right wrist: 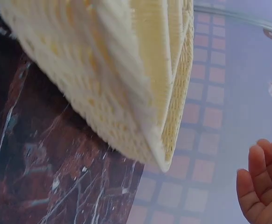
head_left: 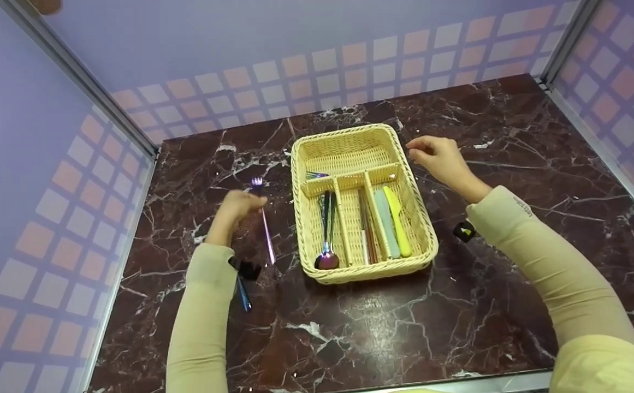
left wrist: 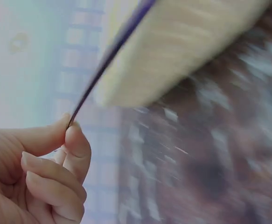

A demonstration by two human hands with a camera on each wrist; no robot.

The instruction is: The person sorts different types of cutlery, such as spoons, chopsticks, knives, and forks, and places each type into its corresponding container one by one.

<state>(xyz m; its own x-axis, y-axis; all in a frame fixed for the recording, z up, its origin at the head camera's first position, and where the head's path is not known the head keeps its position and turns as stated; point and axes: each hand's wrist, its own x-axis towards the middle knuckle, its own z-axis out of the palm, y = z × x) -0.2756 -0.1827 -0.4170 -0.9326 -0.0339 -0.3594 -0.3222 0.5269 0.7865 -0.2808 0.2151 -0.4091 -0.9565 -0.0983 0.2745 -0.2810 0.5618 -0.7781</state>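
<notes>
My left hand [head_left: 236,212] pinches a shiny purple fork [head_left: 266,234] between thumb and forefinger, left of the wicker basket [head_left: 368,271]. In the left wrist view the thin handle [left wrist: 108,59] rises from the fingertips. My right hand [head_left: 441,159] hovers beside the basket's right rim with fingers loosely bent, holding nothing. Two dark, shiny spoons [head_left: 327,259] lie in the left compartment. Chopsticks [head_left: 366,234] fill part of the middle one. A yellow knife [head_left: 397,218] and a pale blue-green one [head_left: 386,221] share the right compartment. Iridescent tines [head_left: 317,175] show in the far compartment.
A blue utensil [head_left: 244,296] lies on the dark marbled tabletop [head_left: 360,327], partly hidden by the left wrist's black camera [head_left: 248,269]. Tiled panels [head_left: 327,82] enclose the table at the back and both sides.
</notes>
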